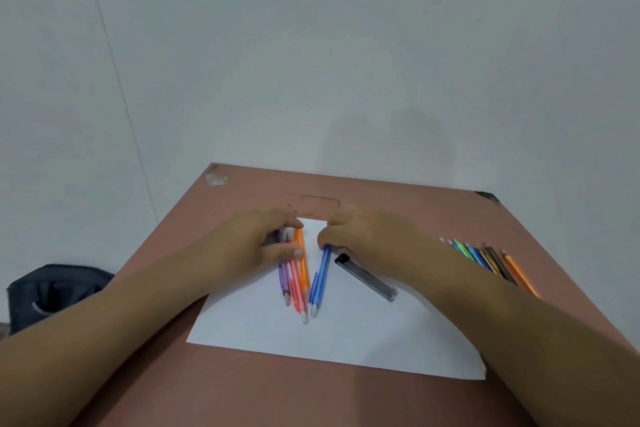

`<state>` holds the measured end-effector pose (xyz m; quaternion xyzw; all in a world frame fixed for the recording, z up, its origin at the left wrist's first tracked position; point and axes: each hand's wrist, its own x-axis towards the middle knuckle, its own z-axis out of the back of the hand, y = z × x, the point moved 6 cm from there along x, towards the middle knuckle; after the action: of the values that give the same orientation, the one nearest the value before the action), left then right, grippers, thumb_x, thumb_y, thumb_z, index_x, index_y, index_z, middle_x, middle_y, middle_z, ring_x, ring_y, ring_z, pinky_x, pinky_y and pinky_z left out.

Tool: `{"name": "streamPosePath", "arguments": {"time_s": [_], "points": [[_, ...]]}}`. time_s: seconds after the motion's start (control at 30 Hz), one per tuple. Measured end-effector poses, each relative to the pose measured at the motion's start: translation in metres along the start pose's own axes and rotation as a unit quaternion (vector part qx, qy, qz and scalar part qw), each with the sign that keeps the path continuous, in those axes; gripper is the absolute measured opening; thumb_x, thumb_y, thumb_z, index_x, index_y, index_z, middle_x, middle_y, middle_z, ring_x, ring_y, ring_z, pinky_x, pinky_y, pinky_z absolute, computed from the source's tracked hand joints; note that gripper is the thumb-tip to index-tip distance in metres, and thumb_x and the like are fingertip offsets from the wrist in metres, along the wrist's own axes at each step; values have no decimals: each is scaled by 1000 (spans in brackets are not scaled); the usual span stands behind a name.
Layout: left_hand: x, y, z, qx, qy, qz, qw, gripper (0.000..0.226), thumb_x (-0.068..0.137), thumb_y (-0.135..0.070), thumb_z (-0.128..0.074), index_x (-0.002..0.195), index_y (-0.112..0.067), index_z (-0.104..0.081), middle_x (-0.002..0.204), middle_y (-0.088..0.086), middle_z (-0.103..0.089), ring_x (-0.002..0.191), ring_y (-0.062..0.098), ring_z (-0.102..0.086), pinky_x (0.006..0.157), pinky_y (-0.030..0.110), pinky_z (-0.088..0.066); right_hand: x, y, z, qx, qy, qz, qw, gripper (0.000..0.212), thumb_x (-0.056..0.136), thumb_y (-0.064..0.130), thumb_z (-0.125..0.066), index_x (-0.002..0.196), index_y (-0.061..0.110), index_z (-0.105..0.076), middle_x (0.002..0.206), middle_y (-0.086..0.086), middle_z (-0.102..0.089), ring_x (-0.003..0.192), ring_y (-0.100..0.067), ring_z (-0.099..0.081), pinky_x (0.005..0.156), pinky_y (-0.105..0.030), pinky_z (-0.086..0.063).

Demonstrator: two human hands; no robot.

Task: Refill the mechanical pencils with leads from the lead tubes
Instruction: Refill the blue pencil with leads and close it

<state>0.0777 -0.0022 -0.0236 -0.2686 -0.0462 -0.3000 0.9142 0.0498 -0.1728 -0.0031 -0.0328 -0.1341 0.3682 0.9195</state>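
A person's two bare forearms reach forward over a reddish-brown worktop [398,204] that stands against a pale wall, seen from a camera on their head. A white sheet of paper [346,336] lies in the middle of the worktop, and the mechanical pencils lie on it. The left hand [256,243] rests on the far ends of three of them, a purple pencil [284,277], a pink pencil [297,291] and an orange pencil [302,253], with its fingers curled over the barrels as if gathering them. The right hand [363,236] pinches the far end of a blue pencil [320,279] between curled fingertips. All four pencils lie with their long axes running roughly away from the person, their pale ends pointing back toward the viewer, and the two sets lean together into a narrow V that closes at the near end. Whether those pale ends are tips or erasers is too blurred to tell. Just right of the blue pencil lies a dark, clear lead tube [367,277], set diagonally with its black-capped end toward the right hand and its other end toward the near right; the cap appears to be on. A row of coloured pencils [491,260] lies well apart at the right edge of the worktop, and a dark bag [52,291] sits low to the left, off the worktop. The refilling looks barely begun: no pencil appears opened, and no loose leads show, so every pencil seems left to fill.
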Motion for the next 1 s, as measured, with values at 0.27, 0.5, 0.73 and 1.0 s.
{"name": "streamPosePath", "arguments": {"time_s": [0.27, 0.5, 0.73, 1.0], "points": [[21, -23, 14, -65, -11, 6, 998, 34, 91, -47, -66, 124, -53, -57, 115, -38, -56, 108, -16, -52, 90, 7, -41, -13, -55, 2, 200, -19, -231, 952, 18, 100, 26, -54, 94, 41, -62, 87, 13, -65, 82, -15, -58, 76, -42, -51], [38, -43, 15, -265, -97, 38, 959, 9, 94, -34, -66, 101, -35, -72, 98, -17, -74, 98, 0, -66, 95, 30, -52, -7, -32, 9, 330, -99, -255, 904, 19, 100, 23, -60, 103, 37, -72, 90, 13, -70, 83, -5, -63, 76, -30, -53], [36, -35, 22, -10, -230, -65, 971, 14, 101, -29, -57, 98, -20, -67, 77, -7, -63, 67, 9, -52, 62, 26, -40, -21, -34, 29, 377, -259, -301, 837, 20, 94, 26, -70, 113, 32, -73, 84, 12, -65, 79, -3, -59, 70, -11, -48], [38, -28, 6, 30, -203, -115, 972, 31, 95, -27, -51, 118, -17, -69, 93, -11, -62, 85, 4, -49, 76, 24, -43, -22, -30, 33, 506, -313, -285, 751, 17, 91, 7, -73, 91, 23, -77, 73, 13, -72, 67, -4, -66, 66, -14, -53]]}}
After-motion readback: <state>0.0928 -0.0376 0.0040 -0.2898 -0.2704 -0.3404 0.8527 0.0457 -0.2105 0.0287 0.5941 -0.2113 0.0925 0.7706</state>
